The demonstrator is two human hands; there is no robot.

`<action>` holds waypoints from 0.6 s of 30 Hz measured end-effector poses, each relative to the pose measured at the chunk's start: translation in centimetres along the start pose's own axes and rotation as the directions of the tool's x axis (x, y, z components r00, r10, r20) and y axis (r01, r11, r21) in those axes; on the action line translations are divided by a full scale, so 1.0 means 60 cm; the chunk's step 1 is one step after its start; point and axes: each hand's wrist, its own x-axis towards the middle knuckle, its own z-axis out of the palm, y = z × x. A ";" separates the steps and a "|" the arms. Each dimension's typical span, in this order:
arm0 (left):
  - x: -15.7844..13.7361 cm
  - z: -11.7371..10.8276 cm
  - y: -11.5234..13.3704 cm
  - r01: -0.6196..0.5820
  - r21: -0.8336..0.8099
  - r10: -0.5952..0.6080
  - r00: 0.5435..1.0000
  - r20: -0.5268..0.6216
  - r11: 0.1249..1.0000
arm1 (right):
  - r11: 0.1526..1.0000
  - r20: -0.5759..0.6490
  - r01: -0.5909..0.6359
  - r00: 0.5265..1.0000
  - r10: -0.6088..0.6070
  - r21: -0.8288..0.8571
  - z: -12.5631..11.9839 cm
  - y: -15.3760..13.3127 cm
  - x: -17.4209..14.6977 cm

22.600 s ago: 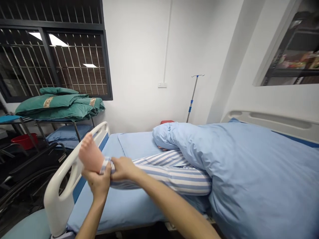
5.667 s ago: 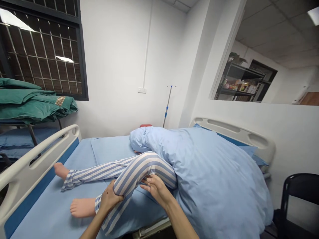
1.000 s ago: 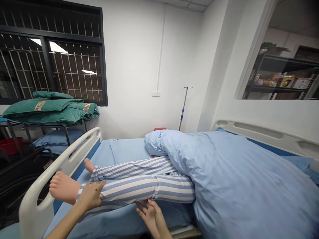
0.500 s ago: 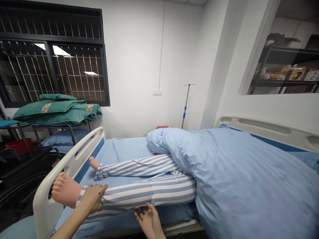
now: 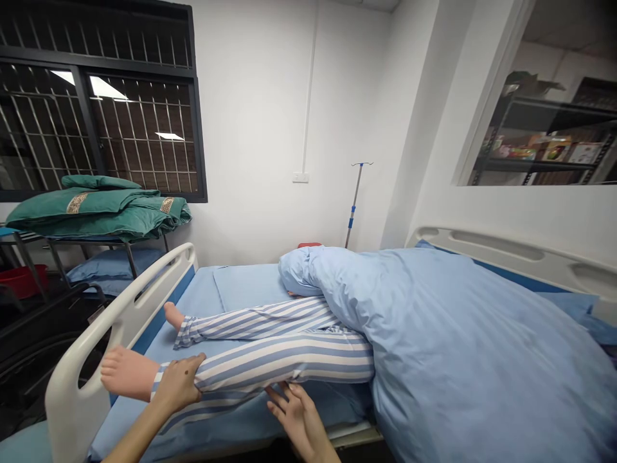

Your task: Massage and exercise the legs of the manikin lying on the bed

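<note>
Two legs in blue-and-white striped trousers lie on the bed, their bare feet smooth like a manikin's. My left hand (image 5: pixel 179 384) is wrapped round the near leg (image 5: pixel 284 357) just above the ankle, over the trouser cuff. The near foot (image 5: pixel 129 373) points up beside the footboard. Palm up, my right hand (image 5: pixel 297 411) has its fingers apart, with the tips touching the underside of the same leg around the knee. The far leg (image 5: pixel 260 319) rests on the sheet. A light blue quilt (image 5: pixel 434 334) hides everything above the thighs.
A white footboard (image 5: pixel 72 360) stands at the left and another bed board (image 5: pixel 501 247) at the right. Behind the bed rises an IV pole (image 5: pixel 355 206). Folded green quilts (image 5: pixel 106 212) lie on a rack at left, near a red basin (image 5: pixel 24 281).
The near leg's knee has risen slightly and bends a little more. My right hand has moved a bit right, its fingertips now under the leg. My left hand keeps its hold.
</note>
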 end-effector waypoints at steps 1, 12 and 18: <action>0.003 0.005 0.006 0.011 -0.017 -0.012 1.000 -0.016 1.000 | 1.000 0.002 0.018 1.000 -0.018 -0.022 0.003 -0.010 -0.002; 0.056 0.052 0.118 0.058 -0.317 -0.072 0.997 -0.032 0.947 | 0.941 0.091 0.137 0.989 -0.114 -0.310 0.061 -0.155 -0.016; 0.080 0.089 0.165 0.052 -0.380 -0.043 0.999 0.033 0.923 | 0.894 0.079 0.142 0.990 -0.119 -0.426 0.067 -0.183 -0.007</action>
